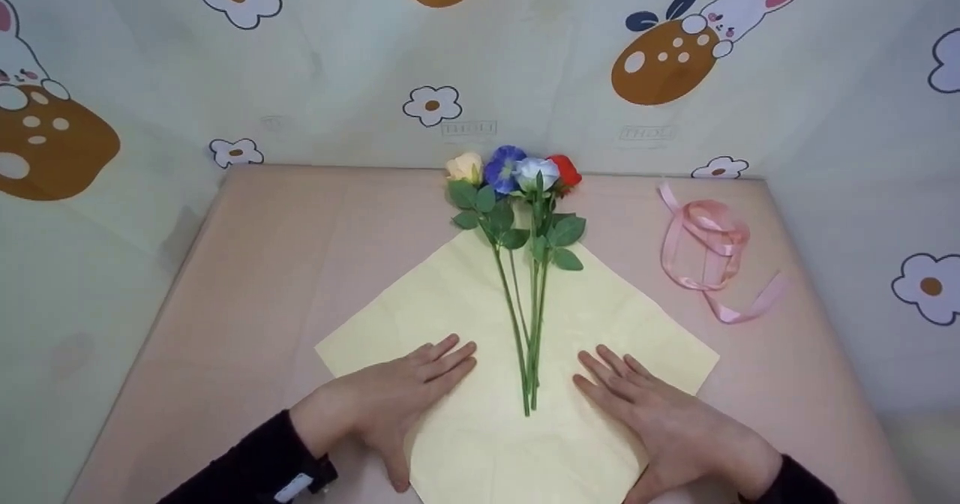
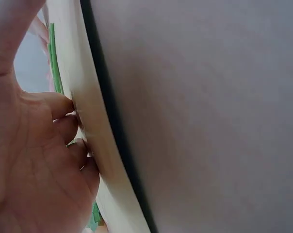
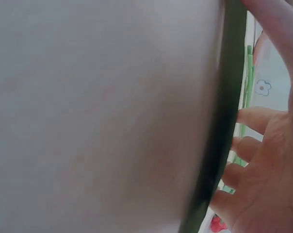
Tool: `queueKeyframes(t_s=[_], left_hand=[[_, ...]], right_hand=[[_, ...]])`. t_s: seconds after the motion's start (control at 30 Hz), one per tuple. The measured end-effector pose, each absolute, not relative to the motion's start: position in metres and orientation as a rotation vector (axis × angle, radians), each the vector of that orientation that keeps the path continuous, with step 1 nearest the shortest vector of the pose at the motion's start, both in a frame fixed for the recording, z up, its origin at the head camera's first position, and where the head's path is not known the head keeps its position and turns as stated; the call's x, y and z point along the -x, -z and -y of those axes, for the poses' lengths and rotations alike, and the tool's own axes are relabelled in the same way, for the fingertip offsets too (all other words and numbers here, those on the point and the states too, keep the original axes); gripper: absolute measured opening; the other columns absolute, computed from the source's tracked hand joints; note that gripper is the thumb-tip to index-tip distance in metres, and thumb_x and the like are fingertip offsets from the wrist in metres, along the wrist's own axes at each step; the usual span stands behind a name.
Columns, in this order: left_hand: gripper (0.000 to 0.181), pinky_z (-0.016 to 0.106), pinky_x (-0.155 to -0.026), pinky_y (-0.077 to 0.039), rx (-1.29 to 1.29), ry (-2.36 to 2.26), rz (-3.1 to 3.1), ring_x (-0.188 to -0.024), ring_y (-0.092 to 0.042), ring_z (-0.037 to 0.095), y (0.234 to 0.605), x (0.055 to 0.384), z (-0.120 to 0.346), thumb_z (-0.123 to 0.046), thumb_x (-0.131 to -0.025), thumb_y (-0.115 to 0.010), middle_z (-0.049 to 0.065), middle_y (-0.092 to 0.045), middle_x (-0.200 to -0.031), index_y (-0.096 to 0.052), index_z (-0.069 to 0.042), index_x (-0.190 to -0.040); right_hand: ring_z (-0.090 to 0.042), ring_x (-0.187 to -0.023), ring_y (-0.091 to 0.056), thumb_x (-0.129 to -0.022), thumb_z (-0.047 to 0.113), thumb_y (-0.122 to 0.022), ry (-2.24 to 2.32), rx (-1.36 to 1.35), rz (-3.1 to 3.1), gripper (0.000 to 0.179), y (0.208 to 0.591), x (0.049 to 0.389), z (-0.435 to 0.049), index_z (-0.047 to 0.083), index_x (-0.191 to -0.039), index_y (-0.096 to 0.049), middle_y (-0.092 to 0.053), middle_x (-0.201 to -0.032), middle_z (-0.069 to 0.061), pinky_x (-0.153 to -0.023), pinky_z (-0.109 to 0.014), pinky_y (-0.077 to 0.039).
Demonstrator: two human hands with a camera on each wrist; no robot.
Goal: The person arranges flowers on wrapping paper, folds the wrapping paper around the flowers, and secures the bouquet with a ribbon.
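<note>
A pale yellow sheet of wrapping paper (image 1: 480, 444) lies with one corner toward the far edge. Down its middle runs a bunch of artificial flowers (image 1: 536, 174) in cream, blue, pale blue and red, stems toward me. My left hand (image 1: 401, 391) rests on the paper's left part, fingers extended and thumb by its lower left edge. On the other side my right hand (image 1: 660, 421) touches the paper with spread fingers. Fingertips (image 2: 64, 104) meet the paper in the left wrist view. In the right wrist view, fingers (image 3: 246, 145) do likewise. Neither hand touches the stems.
A loosely coiled pink ribbon (image 1: 705, 245) lies at the right of the table (image 1: 247, 264). Behind and beside the table hangs a pale cloth (image 1: 337, 61) printed with rabbits and daisies. The flower heads reach the table's far edge.
</note>
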State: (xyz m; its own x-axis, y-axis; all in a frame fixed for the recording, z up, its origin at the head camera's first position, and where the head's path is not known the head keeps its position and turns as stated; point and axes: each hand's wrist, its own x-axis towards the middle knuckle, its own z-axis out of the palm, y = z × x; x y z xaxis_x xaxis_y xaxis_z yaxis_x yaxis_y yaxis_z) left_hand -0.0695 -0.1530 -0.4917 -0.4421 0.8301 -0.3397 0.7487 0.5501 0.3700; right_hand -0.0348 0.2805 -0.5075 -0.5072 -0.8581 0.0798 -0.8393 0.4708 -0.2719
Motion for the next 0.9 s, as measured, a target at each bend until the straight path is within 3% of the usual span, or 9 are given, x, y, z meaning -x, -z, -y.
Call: queueKeyframes(t_s=[0.2,0.37,0.53,0.8,0.9], left_hand=[[0.155,0.042,-0.133,-0.021,-1.259,-0.277,-2.295,-0.170,-0.001,0.029,0.491,0.072,0.155,-0.056,-0.062,-0.104,0.004,0.000,-0.185,-0.012,-0.007,-0.176],[0.157,0.041,-0.133,-0.024,-1.285,-0.223,-2.311,-0.170,-0.001,0.029,0.492,0.070,0.155,-0.061,-0.061,-0.103,0.006,0.000,-0.185,-0.010,-0.006,-0.176],[0.157,0.045,-0.135,-0.016,-1.295,-0.203,-2.297,-0.169,0.003,0.029,0.491,0.066,0.155,-0.061,-0.064,-0.101,0.010,0.005,-0.184,-0.006,-0.004,-0.175],[0.125,0.047,-0.134,-0.018,-1.192,-0.436,-2.269,-0.168,-0.014,0.026,0.486,0.068,0.164,-0.040,-0.075,-0.094,0.010,-0.014,-0.183,-0.025,-0.002,-0.172],[0.104,0.050,-0.132,-0.024,-1.136,-0.546,-2.261,-0.165,-0.025,0.033,0.484,0.074,0.171,-0.030,-0.080,-0.087,0.009,-0.026,-0.180,-0.039,-0.001,-0.168]], right_hand=[[-0.048,-0.164,-0.021,-0.070,0.091,-0.078,0.476,1.506,-2.586,0.142,0.506,0.038,-0.285,0.002,-0.171,-0.030,-0.024,-0.177,-0.027,-0.134,-0.031,0.002],[-0.048,-0.163,-0.023,-0.076,0.083,-0.082,0.554,1.529,-2.549,0.132,0.506,0.041,-0.288,0.002,-0.170,-0.035,-0.027,-0.175,-0.028,-0.133,-0.031,-0.001],[-0.048,-0.163,-0.024,-0.084,0.074,-0.083,0.609,1.522,-2.517,0.120,0.507,0.044,-0.291,0.004,-0.169,-0.036,-0.029,-0.176,-0.026,-0.133,-0.027,-0.004],[-0.042,-0.161,-0.032,-0.104,0.053,-0.072,0.588,1.446,-2.540,0.082,0.504,0.046,-0.294,0.015,-0.169,-0.042,-0.033,-0.177,-0.015,-0.129,-0.040,-0.032],[-0.037,-0.163,-0.031,-0.109,0.045,-0.066,0.570,1.376,-2.540,0.069,0.503,0.046,-0.295,0.020,-0.169,-0.043,-0.033,-0.178,-0.010,-0.129,-0.032,-0.028]])
